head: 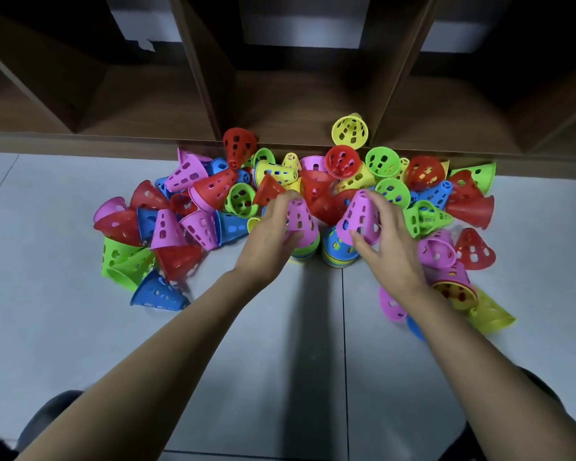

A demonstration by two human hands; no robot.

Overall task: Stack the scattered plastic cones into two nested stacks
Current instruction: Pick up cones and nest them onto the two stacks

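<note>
Two nested stacks of perforated plastic cones stand side by side on the grey floor. The left stack [305, 249] is topped by a pink cone [300, 219], which my left hand [268, 239] grips from its left side. The right stack [338, 252] shows blue and yellow rims, and a tilted pink cone [363, 214] sits over it, held by my right hand [393, 241] with fingers curled over its top and thumb below. Several loose cones in red, blue, green, yellow and pink lie scattered around both stacks.
A dark wooden shelf unit [296, 104] runs along the back, with a yellow cone [350, 131] lying on its lowest board. Loose cones pile left [167, 227] and right [453, 261] of the stacks. Bare grey tile floor [280, 361] lies between my forearms.
</note>
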